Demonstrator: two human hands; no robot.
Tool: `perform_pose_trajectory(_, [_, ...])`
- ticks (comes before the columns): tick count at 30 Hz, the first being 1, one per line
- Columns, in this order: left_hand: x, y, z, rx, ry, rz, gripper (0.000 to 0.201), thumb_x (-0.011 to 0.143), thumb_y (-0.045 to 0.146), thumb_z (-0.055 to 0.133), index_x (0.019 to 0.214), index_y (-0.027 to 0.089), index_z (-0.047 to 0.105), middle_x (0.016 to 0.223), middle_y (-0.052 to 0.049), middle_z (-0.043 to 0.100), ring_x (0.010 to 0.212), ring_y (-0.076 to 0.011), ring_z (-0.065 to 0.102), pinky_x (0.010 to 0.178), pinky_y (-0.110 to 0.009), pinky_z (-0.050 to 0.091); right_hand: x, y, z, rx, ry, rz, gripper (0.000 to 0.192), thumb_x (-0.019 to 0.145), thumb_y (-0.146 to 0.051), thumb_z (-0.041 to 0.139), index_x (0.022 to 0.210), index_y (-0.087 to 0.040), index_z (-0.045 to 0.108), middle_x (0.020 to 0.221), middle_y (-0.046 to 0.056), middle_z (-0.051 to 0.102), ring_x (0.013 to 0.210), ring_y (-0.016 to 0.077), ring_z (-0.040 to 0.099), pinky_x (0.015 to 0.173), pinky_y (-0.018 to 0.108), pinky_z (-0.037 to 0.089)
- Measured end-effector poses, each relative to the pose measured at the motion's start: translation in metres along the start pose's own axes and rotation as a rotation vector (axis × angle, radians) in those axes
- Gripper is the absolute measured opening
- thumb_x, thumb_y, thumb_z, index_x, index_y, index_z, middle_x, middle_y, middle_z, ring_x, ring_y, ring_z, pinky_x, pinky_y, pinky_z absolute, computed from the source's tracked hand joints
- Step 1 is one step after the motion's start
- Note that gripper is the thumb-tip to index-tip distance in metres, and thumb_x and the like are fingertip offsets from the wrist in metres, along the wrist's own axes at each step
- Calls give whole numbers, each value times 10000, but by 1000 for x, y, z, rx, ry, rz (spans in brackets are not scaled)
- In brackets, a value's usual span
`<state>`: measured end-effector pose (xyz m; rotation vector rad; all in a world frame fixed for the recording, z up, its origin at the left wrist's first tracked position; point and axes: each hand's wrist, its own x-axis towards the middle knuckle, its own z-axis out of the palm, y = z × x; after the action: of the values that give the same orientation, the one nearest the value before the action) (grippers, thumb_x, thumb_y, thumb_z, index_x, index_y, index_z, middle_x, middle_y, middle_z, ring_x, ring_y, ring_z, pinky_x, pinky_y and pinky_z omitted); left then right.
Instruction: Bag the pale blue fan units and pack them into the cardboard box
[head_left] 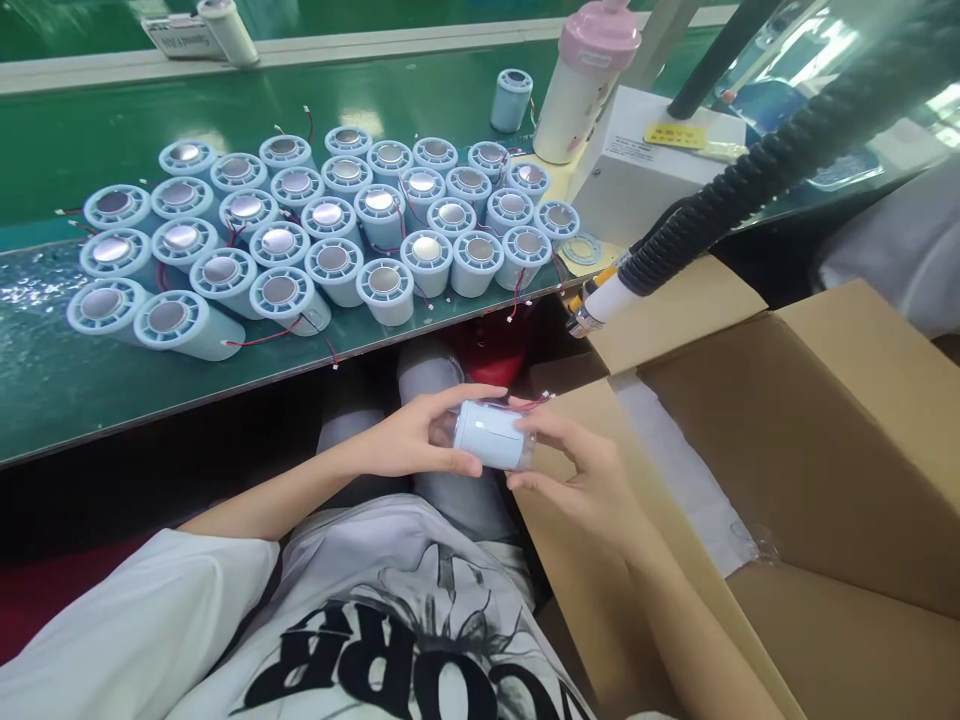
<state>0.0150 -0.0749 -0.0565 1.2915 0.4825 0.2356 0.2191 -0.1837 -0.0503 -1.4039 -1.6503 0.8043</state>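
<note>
Above my lap I hold a light blue cylinder point(489, 436) on its side, with clear plastic film standing out past both ends. A thin red and dark wire with a small white plug sticks out over its right end. My left hand point(405, 436) wraps the left end, thumb below and fingers above. At the right end, the thumb and fingers of my right hand point(581, 468) grip it. Beyond my hands, several similar blue cylinders point(385, 290) stand grouped on the green bench point(300, 375), with round silver tops, slotted rims and loose wires.
To my right sits an open cardboard box point(810, 460) with white lining inside. A black corrugated hose point(720, 190) slants above it. Behind are a white machine block point(645, 150), a pink-lidded bottle point(581, 85) and a lone blue cylinder point(512, 100).
</note>
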Motion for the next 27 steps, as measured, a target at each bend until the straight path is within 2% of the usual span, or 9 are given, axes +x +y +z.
perform_pose_trajectory(2, [-2, 3, -1, 59, -10, 53, 765, 690, 253, 775, 1371, 264, 429, 1339, -108, 525, 1122, -242, 582, 921, -339, 501, 1, -2, -1, 78, 0, 29, 409, 731, -290, 762, 1095, -220, 588, 1167, 86, 663, 1133, 246, 604, 909, 372, 552])
perform_pose_trajectory(5, [-4, 5, -1, 116, -15, 104, 767, 684, 235, 779, 1372, 265, 441, 1363, -114, 519, 1184, -261, 555, 975, -363, 470, 3, -8, -3, 175, -13, 88, 406, 715, -300, 773, 1072, -220, 597, 1132, 72, 676, 1108, 243, 617, 884, 357, 569])
perform_pose_trajectory(11, [-9, 6, 1, 200, -4, 124, 757, 678, 243, 783, 1364, 250, 464, 1347, -118, 545, 1181, -264, 563, 989, -369, 460, 3, -12, -3, 315, -46, 249, 432, 681, -343, 792, 1058, -231, 611, 1077, 52, 684, 975, 216, 663, 825, 335, 585])
perform_pose_trajectory(19, [-11, 6, 0, 259, -14, 190, 755, 667, 189, 786, 1354, 247, 479, 1363, -122, 525, 1215, -271, 534, 991, -362, 463, 1, -10, 2, 590, -73, 414, 455, 693, -380, 772, 1066, -219, 566, 999, 56, 666, 882, 188, 637, 687, 279, 556])
perform_pose_trajectory(27, [-11, 4, -3, 305, -30, 238, 770, 665, 162, 782, 1359, 272, 468, 1394, -108, 495, 1265, -268, 485, 998, -358, 464, 5, -11, 6, 701, -83, 562, 370, 752, -455, 678, 984, -204, 537, 788, 2, 639, 638, 129, 617, 575, 258, 550])
